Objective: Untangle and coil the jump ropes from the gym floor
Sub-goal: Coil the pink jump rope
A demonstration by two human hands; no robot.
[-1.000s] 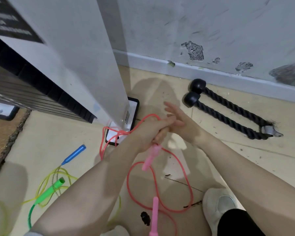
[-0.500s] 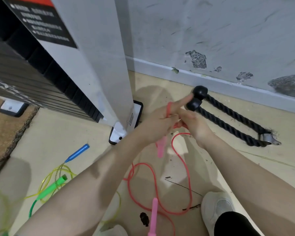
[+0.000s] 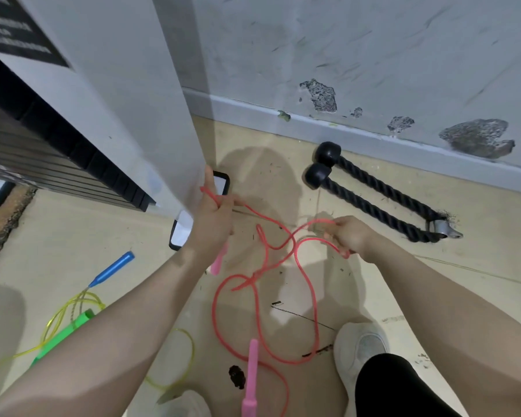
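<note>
A red jump rope [image 3: 254, 291] loops over the beige floor in front of me. My left hand [image 3: 212, 219] grips one pink handle [image 3: 217, 261] that hangs below the fist, with cord looped over its fingers. My right hand [image 3: 348, 234] pinches a bend of the same red cord, about a forearm's width to the right. The cord crosses itself between the two hands. The second pink handle [image 3: 250, 380] lies on the floor near my feet. At lower left a yellow rope [image 3: 73, 308] lies tangled with a green handle [image 3: 63, 334] and a blue handle [image 3: 113, 269].
A white machine panel [image 3: 118, 94] with a black-rimmed foot [image 3: 179, 233] stands just left of my left hand. A black braided triceps rope [image 3: 370, 195] lies along the scuffed wall. My white shoe [image 3: 360, 353] is at lower right, with a dark clump [image 3: 236, 376] beside the handle.
My hands, joined together before, have pulled apart: the left went left toward the panel, the right moved right and down, stretching the red cord between them.
</note>
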